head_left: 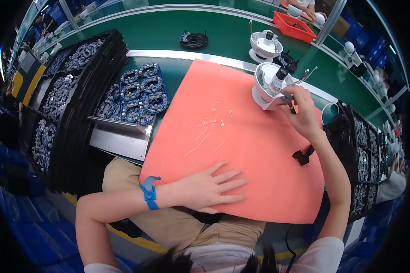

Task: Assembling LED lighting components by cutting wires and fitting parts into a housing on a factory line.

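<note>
Here, our left hand (pixel 209 187) lies spread near the close edge of the pink mat (pixel 269 164); our right hand (pixel 301 108) grips a dark tool (pixel 293 108) at the white housing (pixel 265 91) by the far edge, bare mat between.

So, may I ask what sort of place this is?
Most likely an electronics assembly workshop: blue circuit boards lie beside the pink mat, stacked black trays hold more, and a white device with wires stands by the mat's far edge.
</note>
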The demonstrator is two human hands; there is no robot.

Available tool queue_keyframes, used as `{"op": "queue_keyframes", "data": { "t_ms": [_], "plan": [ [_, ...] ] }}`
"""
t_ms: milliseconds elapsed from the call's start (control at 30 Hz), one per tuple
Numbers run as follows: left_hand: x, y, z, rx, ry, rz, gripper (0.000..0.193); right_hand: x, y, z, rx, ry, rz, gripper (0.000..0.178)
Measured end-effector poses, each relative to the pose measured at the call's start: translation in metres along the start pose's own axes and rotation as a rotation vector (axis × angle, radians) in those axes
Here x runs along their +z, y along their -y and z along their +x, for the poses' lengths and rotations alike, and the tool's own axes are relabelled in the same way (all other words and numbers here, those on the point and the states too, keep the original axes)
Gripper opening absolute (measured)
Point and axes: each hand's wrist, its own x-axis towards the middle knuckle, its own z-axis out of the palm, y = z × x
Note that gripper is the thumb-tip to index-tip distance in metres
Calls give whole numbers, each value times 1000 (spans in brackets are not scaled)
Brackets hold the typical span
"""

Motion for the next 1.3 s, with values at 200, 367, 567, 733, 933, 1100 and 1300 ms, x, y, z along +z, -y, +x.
{"op": "queue_keyframes", "data": {
  "t_ms": [200,367,567,733,933,1100,1300],
  "plan": [
    [-4,10,12,-180,-20,-54,83,-10,22,-5,-261,-42,-66,49],
    [-8,23,13,-141,-24,-54,84,-25,55,-15,-263,213,29,53],
    [-7,23,13,-146,-38,-53,79,-42,71,-20,-41,170,166,48],
    [-6,24,13,-140,-110,-77,72,-58,61,-17,122,16,-35,35],
    [-9,26,11,-163,-169,-50,60,-49,43,-54,444,-182,212,29],
    [-52,49,14,-372,-638,4,23,-31,41,-113,427,164,4,43],
    [-95,112,71,-532,-808,-379,17,-47,62,-134,334,283,-440,70]
  ]
}}
